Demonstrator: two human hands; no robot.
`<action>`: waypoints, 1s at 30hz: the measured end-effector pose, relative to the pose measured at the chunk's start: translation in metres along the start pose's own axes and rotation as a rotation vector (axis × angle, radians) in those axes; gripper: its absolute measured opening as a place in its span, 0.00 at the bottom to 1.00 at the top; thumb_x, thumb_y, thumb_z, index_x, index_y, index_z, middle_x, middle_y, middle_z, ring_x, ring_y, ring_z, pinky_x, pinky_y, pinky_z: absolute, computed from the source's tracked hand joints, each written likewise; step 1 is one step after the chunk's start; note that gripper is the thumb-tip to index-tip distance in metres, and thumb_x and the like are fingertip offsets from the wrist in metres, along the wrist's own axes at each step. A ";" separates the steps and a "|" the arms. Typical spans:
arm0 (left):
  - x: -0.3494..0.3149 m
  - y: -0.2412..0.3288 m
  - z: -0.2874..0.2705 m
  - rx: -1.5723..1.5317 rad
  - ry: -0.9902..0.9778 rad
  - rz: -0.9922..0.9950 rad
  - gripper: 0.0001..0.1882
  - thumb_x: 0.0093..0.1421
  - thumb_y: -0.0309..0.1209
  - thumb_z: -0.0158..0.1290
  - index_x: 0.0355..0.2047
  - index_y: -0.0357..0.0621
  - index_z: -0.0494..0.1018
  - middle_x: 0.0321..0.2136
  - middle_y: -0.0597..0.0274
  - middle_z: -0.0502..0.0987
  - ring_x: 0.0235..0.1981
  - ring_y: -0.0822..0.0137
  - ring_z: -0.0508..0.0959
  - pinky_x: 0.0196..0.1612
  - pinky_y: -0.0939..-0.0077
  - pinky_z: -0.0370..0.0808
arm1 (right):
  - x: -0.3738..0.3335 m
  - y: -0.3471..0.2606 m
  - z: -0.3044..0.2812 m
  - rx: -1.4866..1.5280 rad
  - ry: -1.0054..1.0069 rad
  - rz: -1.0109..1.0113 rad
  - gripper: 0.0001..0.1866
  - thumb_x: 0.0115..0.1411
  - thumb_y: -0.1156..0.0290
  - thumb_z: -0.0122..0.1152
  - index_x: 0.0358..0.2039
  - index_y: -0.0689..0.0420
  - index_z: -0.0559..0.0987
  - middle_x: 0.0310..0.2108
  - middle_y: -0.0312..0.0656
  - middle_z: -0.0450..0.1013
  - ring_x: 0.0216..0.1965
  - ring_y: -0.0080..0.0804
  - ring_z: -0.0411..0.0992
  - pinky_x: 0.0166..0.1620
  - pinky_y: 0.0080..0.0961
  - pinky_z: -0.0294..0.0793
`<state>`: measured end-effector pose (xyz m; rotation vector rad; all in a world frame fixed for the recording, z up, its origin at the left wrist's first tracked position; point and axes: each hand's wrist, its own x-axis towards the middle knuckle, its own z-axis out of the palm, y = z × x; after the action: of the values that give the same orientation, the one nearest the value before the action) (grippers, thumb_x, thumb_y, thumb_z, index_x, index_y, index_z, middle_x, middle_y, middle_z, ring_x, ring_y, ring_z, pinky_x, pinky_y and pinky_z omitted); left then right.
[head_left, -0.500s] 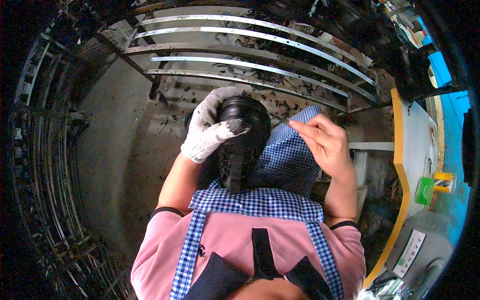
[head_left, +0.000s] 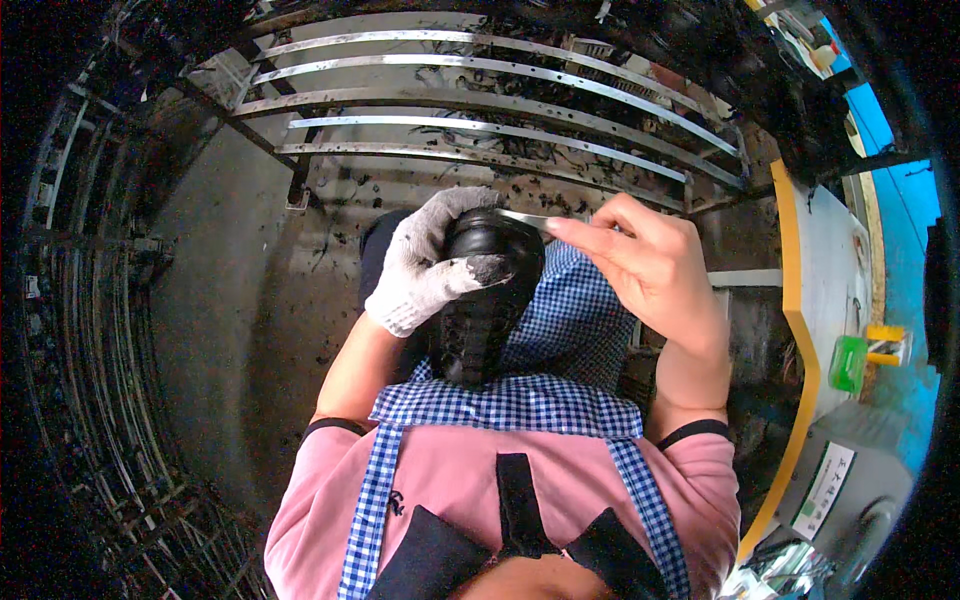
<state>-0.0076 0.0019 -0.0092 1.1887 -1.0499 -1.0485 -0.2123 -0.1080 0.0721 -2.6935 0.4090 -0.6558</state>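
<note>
In a white knit glove with dark-stained fingertips, my left hand point(head_left: 415, 265) is closed round the toe end of a black lace-up shoe point(head_left: 505, 275). The shoe stands out from my lap with its rounded toe away from me and its laced part towards my apron. My bare right hand point(head_left: 655, 255) is closed in a pinch on a thin shiny metal blade point(head_left: 527, 217). The blade's far end touches or lies very close to the shoe's toe edge, beside my gloved fingers; actual contact cannot be made out. Its handle is hidden in my fist.
A metal rack with several rails point(head_left: 470, 95) stands ahead, dark scraps on the floor point(head_left: 540, 190) under it. More dark racking point(head_left: 90, 330) lines the left. At right are a yellow-edged white panel point(head_left: 790, 250), a green object point(head_left: 849, 363) and a grey machine housing point(head_left: 850, 465).
My right hand has moved left and slightly up, bringing the blade to the shoe's toe. My left hand keeps its hold on the shoe, with only a slight shift.
</note>
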 end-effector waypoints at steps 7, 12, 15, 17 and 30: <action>0.002 -0.007 -0.036 -0.170 0.229 0.142 0.32 0.41 0.33 0.59 0.50 0.43 0.65 0.42 0.64 0.68 0.42 0.70 0.69 0.47 0.73 0.69 | -0.041 0.030 0.036 0.226 0.172 0.188 0.29 0.45 0.63 0.69 0.49 0.51 0.73 0.25 0.39 0.71 0.23 0.34 0.70 0.27 0.27 0.70; 0.009 -0.029 -0.058 -0.640 0.494 0.080 0.34 0.54 0.55 0.50 0.52 0.43 0.64 0.46 0.57 0.71 0.46 0.59 0.71 0.48 0.62 0.71 | -0.079 0.025 0.068 0.329 -0.035 0.380 0.45 0.31 0.66 0.77 0.54 0.56 0.68 0.29 0.40 0.72 0.28 0.30 0.72 0.35 0.26 0.73; 0.019 -0.025 -0.053 -1.005 0.513 -0.011 0.33 0.56 0.57 0.45 0.51 0.42 0.66 0.47 0.54 0.72 0.46 0.56 0.73 0.50 0.58 0.71 | -0.079 0.013 0.080 0.287 0.104 0.172 0.45 0.36 0.57 0.74 0.56 0.53 0.64 0.38 0.45 0.73 0.29 0.36 0.76 0.34 0.31 0.75; 0.016 -0.031 -0.050 -1.056 0.478 -0.001 0.33 0.56 0.57 0.46 0.51 0.42 0.66 0.47 0.54 0.72 0.46 0.56 0.72 0.51 0.58 0.70 | -0.089 0.011 0.091 0.397 0.030 0.224 0.45 0.40 0.60 0.73 0.57 0.55 0.61 0.48 0.51 0.68 0.39 0.44 0.75 0.41 0.36 0.75; 0.001 -0.027 -0.035 -0.555 0.350 0.078 0.33 0.48 0.32 0.57 0.55 0.51 0.58 0.47 0.63 0.66 0.47 0.67 0.67 0.49 0.73 0.68 | -0.137 0.045 0.112 0.296 0.192 0.365 0.37 0.50 0.76 0.61 0.60 0.55 0.57 0.53 0.50 0.65 0.50 0.42 0.67 0.53 0.34 0.66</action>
<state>0.0256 0.0057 -0.0385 0.8265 -0.4801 -0.9440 -0.2831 -0.0719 -0.0918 -2.2083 0.7655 -0.7942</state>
